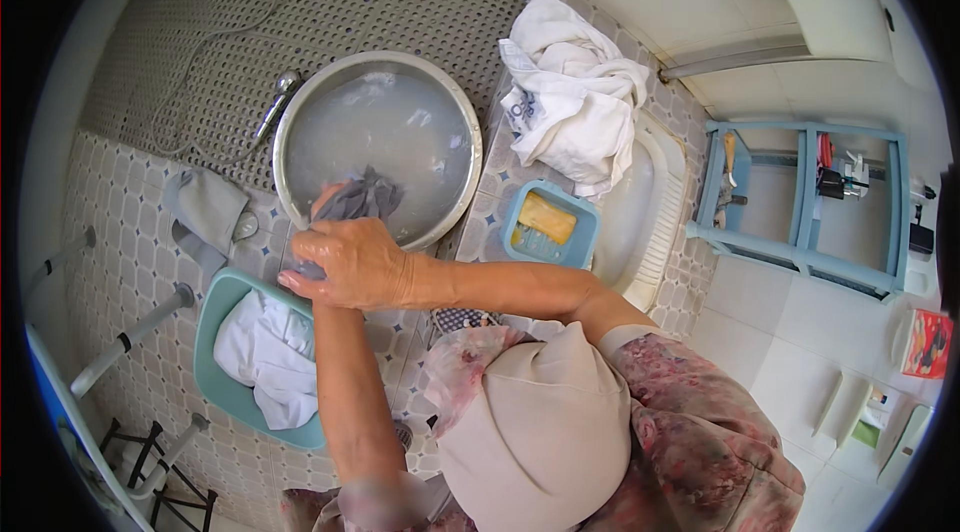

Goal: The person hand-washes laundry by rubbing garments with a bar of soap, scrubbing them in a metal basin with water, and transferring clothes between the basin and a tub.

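Observation:
Both hands are together on a wet dark grey cloth (368, 196) at the near left rim of a wide metal basin (470, 122) of cloudy water. My right hand (352, 257) is closed around the bunched cloth, its arm crossing over my left wrist. My left hand (326, 198) is mostly hidden beneath it; a few of its fingers show, curled against the cloth. One end of the cloth hangs over the water, and a bit more grey fabric shows by my right fingertips.
A teal tub (215, 372) with white cloth stands below the basin's left side. Another grey cloth (207, 212) lies on the tiles near a shower head (287, 84). To the right are piled white towels (575, 92), a blue soap box (588, 232) with yellow soap, and a squat toilet (650, 217).

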{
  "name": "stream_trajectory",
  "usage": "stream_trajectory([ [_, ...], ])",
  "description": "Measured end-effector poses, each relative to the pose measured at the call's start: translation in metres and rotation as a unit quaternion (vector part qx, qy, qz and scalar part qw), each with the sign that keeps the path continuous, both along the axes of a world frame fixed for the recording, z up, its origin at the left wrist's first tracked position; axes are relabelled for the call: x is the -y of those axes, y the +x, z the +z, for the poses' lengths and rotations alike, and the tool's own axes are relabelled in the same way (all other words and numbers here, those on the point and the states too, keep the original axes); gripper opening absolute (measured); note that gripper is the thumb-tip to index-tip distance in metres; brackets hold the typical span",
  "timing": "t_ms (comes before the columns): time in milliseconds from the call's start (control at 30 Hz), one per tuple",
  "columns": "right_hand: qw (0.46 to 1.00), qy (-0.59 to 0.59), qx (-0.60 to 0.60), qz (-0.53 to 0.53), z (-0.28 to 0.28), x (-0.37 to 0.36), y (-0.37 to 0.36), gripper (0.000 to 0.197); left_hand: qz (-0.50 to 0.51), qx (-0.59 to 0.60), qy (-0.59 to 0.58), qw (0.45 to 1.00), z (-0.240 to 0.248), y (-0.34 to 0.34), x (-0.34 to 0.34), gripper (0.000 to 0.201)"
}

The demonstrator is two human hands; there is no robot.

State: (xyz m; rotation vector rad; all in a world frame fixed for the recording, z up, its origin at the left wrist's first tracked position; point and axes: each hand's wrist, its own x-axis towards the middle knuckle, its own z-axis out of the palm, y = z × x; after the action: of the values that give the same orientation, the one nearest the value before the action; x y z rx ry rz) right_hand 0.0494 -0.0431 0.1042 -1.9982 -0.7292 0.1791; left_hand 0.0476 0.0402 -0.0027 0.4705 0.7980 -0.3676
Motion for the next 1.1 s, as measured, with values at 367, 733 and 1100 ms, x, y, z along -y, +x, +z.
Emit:
stream_trajectory([
  [367, 0.981, -0.073, 0.124, -0.128, -0.069, -0.019, 0.062, 0.019, 0.062, 0.013, 0.084, 0.994, 0.003, -0.006, 0.007, 0.042],
  [733, 0.949, -0.256, -0.017, -0.185, -0.150, 0.067, 0.083, 0.045, 0.125, -0.005, 0.223, 0.967, 0.012, -0.006, -0.010, 0.064],
  [1100, 0.930, 0.086, -0.348, -0.079, -0.085, 0.030, 0.051, 0.044, 0.055, -0.006, -0.013, 0.998, -0.008, 0.009, -0.008, 0.050],
])
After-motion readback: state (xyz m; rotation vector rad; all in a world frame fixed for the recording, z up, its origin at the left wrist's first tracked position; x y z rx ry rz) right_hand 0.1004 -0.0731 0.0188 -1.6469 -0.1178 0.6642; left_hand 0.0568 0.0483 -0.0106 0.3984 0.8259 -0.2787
